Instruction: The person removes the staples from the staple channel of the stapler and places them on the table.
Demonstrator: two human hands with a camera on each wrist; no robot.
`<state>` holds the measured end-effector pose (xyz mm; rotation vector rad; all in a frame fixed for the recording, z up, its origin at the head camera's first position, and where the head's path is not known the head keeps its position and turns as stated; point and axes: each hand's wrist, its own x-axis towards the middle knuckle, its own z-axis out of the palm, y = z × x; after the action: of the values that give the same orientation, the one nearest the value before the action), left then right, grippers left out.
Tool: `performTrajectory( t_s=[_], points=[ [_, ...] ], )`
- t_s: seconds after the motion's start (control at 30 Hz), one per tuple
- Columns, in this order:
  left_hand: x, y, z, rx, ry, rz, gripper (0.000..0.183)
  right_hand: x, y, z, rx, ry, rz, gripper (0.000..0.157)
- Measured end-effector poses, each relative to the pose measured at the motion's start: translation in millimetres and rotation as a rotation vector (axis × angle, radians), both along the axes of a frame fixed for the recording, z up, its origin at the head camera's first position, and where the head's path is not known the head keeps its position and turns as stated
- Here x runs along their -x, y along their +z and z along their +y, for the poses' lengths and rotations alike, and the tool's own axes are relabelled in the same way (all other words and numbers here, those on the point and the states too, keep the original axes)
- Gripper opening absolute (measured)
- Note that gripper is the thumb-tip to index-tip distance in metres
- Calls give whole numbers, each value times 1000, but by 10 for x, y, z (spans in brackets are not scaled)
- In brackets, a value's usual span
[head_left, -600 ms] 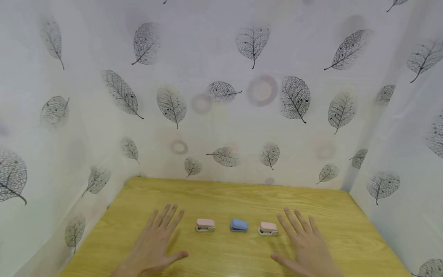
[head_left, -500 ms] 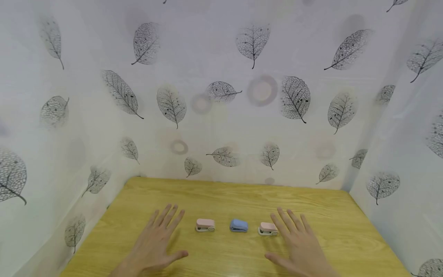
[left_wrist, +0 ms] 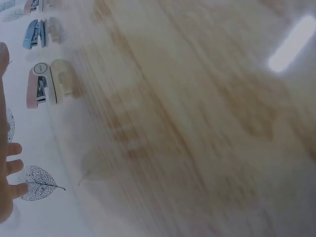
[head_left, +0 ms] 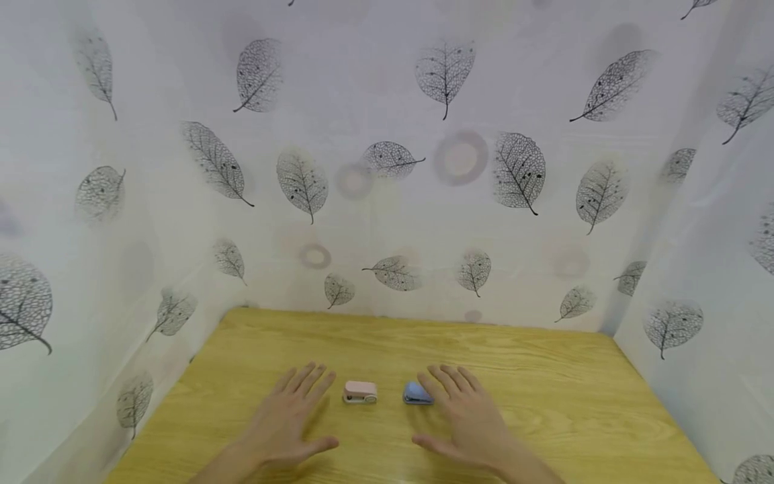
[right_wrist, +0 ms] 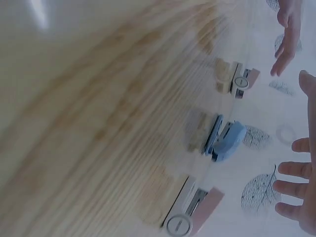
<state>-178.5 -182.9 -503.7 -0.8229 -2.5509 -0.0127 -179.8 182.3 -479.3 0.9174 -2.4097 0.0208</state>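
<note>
Across the yellow table (head_left: 387, 349), the left pink stapler (head_left: 360, 392), the blue stapler (head_left: 415, 392) and the right pink stapler (right_wrist: 195, 210) lie in a row with gaps between them. The last is hidden from the head camera by the right hand (head_left: 464, 410) (the right wrist view gives it away), and that hand's fingers overlap one end of the blue stapler from above. The left hand (head_left: 285, 411) is just beside the left pink stapler, on its outer side.

Both grips are loose and wide: fingers extended, thumbs held well out, and neither hand has hold of anything. How high the palms sit above the wood, I cannot tell.

The step in hand looks to be an approach, with the hands placed about the row and no stapler taken up. As I judge it, the next move calls for settling on one stapler, lowering the hand over it and bringing thumb and fingers together on its sides. The right hand would need more care, since two staplers lie beneath its span and a stray fingertip could nudge the wrong one.
</note>
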Motion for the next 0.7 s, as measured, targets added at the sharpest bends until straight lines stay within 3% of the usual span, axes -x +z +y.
performTrajectory(
  t_s=[0.2,0.33,0.53,0.7],
  points=[
    [110,-31,52,38,-36,-11,95,120,-29,-299,-63,70,-13,82],
    [177,-56,74,58,-41,-59,90,220,-64,-487,-131,87,-25,73],
    [283,-78,120,71,-34,-170,78,382,-84,-722,-258,56,-82,63],
    [372,-91,131,105,-51,-167,67,529,-100,-871,-330,54,-89,52]
  ],
)
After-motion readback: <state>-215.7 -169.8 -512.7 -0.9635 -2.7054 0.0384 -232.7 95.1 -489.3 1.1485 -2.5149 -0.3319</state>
